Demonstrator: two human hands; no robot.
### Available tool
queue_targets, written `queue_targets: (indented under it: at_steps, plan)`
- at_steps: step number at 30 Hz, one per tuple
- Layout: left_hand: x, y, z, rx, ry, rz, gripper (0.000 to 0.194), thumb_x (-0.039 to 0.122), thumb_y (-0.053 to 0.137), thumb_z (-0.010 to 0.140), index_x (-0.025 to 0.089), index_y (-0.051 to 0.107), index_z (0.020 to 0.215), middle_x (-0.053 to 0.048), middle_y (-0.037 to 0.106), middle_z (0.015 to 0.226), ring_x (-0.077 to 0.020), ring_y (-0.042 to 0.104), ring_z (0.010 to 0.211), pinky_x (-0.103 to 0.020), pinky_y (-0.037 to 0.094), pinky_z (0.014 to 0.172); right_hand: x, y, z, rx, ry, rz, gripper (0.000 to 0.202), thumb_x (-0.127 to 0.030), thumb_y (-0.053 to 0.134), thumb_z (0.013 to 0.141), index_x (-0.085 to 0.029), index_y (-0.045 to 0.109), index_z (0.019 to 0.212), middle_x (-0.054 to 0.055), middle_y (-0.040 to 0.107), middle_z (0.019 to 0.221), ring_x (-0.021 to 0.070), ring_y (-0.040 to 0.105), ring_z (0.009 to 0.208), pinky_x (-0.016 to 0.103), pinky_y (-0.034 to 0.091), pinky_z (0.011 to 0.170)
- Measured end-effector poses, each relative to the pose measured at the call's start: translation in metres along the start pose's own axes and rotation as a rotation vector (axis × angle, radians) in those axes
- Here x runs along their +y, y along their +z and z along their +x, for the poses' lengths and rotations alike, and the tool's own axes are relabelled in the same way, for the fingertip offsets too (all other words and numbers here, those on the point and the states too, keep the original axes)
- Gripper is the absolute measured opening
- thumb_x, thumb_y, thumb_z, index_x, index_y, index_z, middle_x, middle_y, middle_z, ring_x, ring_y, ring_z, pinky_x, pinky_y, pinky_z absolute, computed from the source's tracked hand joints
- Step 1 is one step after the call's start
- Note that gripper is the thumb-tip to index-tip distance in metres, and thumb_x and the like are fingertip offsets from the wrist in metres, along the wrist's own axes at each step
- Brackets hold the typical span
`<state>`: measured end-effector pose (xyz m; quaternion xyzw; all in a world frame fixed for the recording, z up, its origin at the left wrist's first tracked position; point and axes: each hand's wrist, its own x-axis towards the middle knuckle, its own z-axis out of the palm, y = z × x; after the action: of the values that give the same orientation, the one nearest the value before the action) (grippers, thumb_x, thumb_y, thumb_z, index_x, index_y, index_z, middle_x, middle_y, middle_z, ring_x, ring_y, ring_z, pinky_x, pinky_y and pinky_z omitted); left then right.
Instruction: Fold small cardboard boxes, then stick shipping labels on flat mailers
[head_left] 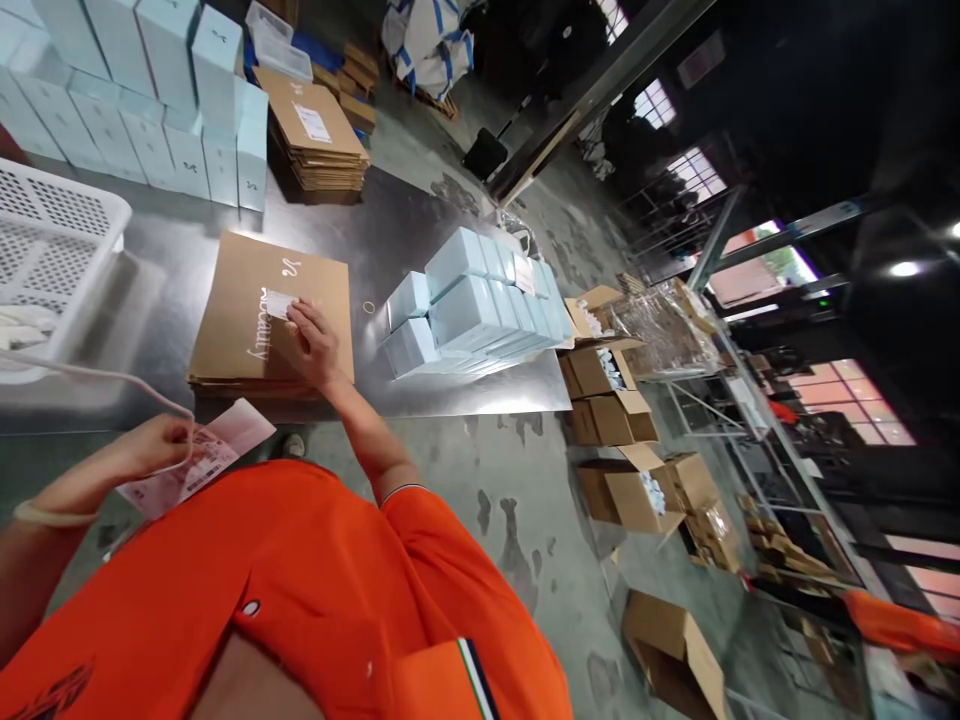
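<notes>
My left hand (161,443), low at the left, is closed around a strip of printed labels on white backing paper (217,455). The strip hangs just off the table's near edge, in front of the orange shirt. My right hand (315,343) reaches over a stack of flat brown cardboard mailers (225,300) with white printed lettering. Its fingers are together at the right end of a small white label (277,304), which lies against the top mailer. I cannot tell whether the label is fully stuck down.
Light-blue boxes (472,300) stand grouped right of the mailers on the metal table (390,210); more boxes (180,150) are stacked back left. A second mailer stack (322,150) sits behind. A white plastic basket (90,215) is at left, a pale cord (97,372) before it. Open cartons (600,415) stand right.
</notes>
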<state>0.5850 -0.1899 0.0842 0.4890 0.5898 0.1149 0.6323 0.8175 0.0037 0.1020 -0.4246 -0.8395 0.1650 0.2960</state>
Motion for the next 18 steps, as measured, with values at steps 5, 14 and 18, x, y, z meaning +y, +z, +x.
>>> queue_targets:
  at_steps: [5,14,18]
  plan:
    - [0.008,0.002,0.001,-0.043,-0.025,-0.066,0.053,0.061,0.081,0.052,0.014,0.078,0.077,-0.014,0.084,0.088,-0.0336,0.073,0.089,-0.032,0.056,0.078,0.004,0.003,0.01,-0.027,-0.025,-0.021,0.036,-0.019,0.053,0.113,-0.016,0.084,0.131,0.016,0.073,0.152,0.0133,0.054,0.159,0.033,0.041,0.136]
    - [0.001,0.002,0.005,0.037,0.021,-0.091,0.046,0.057,0.084,0.055,0.015,0.079,0.073,-0.013,0.084,0.089,-0.0302,0.072,0.08,-0.029,0.057,0.07,-0.016,-0.005,-0.005,-0.117,0.207,0.424,0.029,-0.028,0.066,0.105,-0.013,0.084,0.088,0.014,0.084,0.118,0.0208,0.061,0.151,0.045,0.051,0.121]
    - [0.007,0.0,0.004,0.01,0.049,-0.056,0.049,0.059,0.085,0.059,0.014,0.081,0.076,-0.01,0.081,0.078,-0.0255,0.067,0.069,-0.027,0.054,0.06,-0.008,0.005,-0.015,-0.208,0.177,0.342,0.009,-0.013,0.075,0.098,-0.015,0.083,0.097,0.012,0.081,0.13,0.0186,0.058,0.154,0.038,0.047,0.127]
